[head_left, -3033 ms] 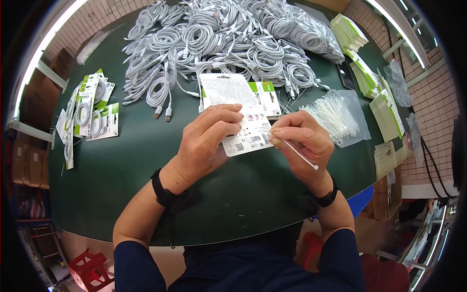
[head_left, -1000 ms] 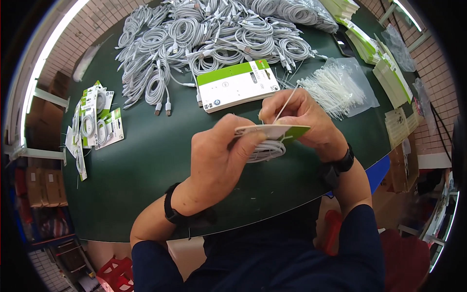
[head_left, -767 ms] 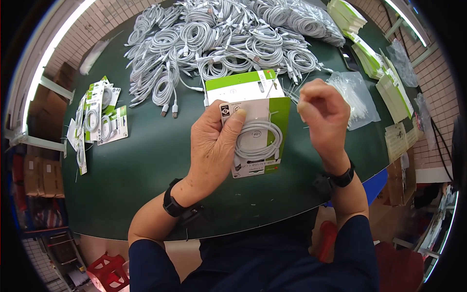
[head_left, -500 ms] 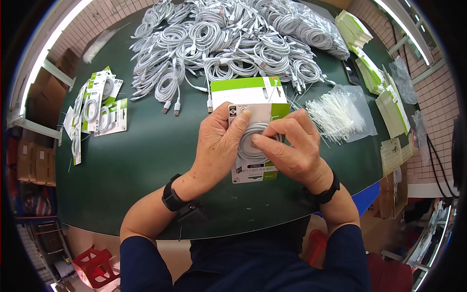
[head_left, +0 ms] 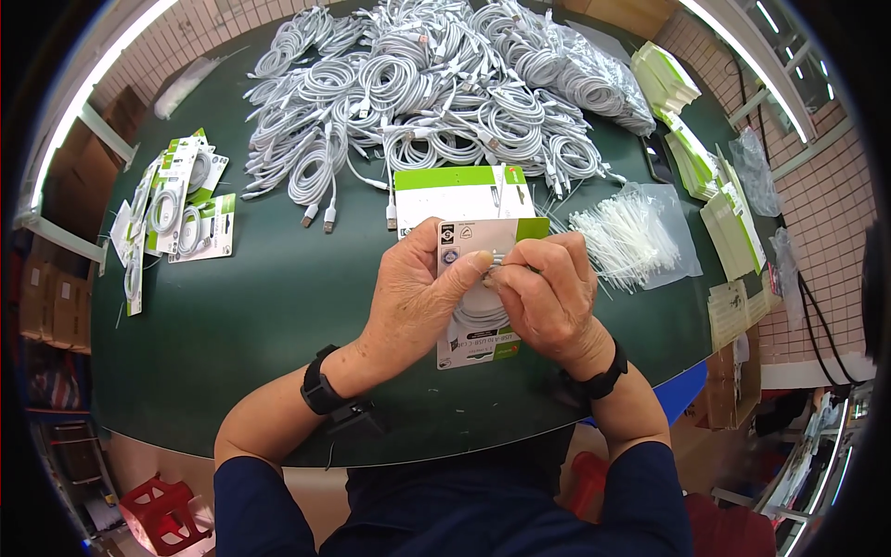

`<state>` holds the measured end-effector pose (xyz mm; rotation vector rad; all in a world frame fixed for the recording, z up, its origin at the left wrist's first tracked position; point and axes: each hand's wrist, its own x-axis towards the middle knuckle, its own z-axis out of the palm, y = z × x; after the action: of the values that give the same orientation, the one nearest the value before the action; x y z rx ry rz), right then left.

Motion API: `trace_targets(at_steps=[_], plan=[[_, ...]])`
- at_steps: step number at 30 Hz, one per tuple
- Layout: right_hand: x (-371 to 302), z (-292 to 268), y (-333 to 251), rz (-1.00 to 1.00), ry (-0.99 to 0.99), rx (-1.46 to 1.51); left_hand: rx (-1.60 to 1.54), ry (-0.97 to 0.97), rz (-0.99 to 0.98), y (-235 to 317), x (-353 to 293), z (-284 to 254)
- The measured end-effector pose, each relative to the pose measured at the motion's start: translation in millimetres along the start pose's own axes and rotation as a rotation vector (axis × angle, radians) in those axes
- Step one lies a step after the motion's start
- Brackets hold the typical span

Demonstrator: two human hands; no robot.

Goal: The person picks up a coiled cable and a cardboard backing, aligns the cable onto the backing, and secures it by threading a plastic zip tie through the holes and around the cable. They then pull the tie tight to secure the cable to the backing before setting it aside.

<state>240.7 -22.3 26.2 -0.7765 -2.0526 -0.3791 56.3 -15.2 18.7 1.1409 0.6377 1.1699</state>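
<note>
My left hand (head_left: 416, 295) grips a white and green packaging card (head_left: 453, 354) by its left side, thumb pressed on the front. A coiled light grey USB cable (head_left: 476, 314) lies against the card, partly covered by my fingers. My right hand (head_left: 551, 295) is closed in a pinch at the top of the coil, close to my left thumb. What sits between its fingertips is too small and covered to make out. Just beyond, more white and green cards (head_left: 453, 197) lie flat on the dark green table (head_left: 251, 343).
A large heap of coiled grey cables (head_left: 399, 84) covers the far side. White cable ties (head_left: 626, 237) spill from a clear bag at right, near stacked cards (head_left: 733, 227). Carded cables (head_left: 172, 204) lie at left. A dark phone (head_left: 657, 158) rests by the far cards.
My right hand has shifted from the coil's middle to its upper part, nearer my left thumb. The card sits slightly lower in view, and the whole view has shifted a little.
</note>
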Motion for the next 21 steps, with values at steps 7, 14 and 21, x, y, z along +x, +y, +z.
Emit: trace_targets(at_steps=[7, 14, 21], plan=[[-1, -2, 6, 0.054, 0.039, 0.026, 0.145, -0.053, 0.002, 1, -3, 0], [-2, -7, -4, 0.016, 0.038, 0.115, -0.071, -0.009, -0.006, -5, 3, -4], [-7, -8, -8, -0.029, 0.025, 0.405, -0.127, 0.023, -0.006, -3, 6, -8]])
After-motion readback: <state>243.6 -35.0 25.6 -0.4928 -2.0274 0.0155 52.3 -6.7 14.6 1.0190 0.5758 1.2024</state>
